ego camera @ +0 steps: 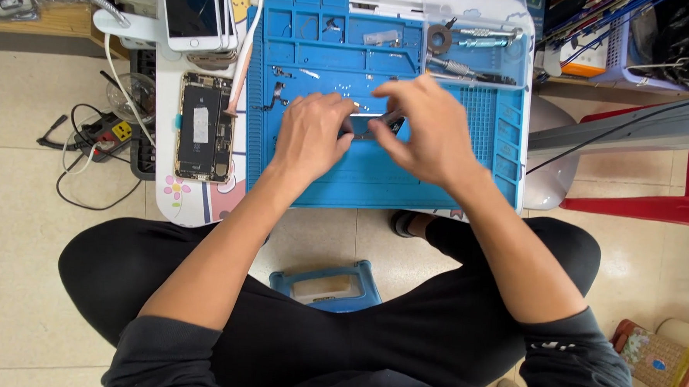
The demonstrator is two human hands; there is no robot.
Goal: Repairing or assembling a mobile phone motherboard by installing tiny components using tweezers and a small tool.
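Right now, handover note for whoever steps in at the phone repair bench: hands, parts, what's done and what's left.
Left hand: fingers pinch the left end of a small dark phone part on the blue repair mat.
Right hand: grips the same part from the right; most of it is hidden.
Opened phone body: lies face-open left of the mat, internals exposed.
Screen panels: stacked at the table's top left.
Screwdrivers: in the mat's top tray; small loose parts at the mat's left.
Done: phone opened, screen off.
Left: the part is not yet back in the body; phone not yet closed.
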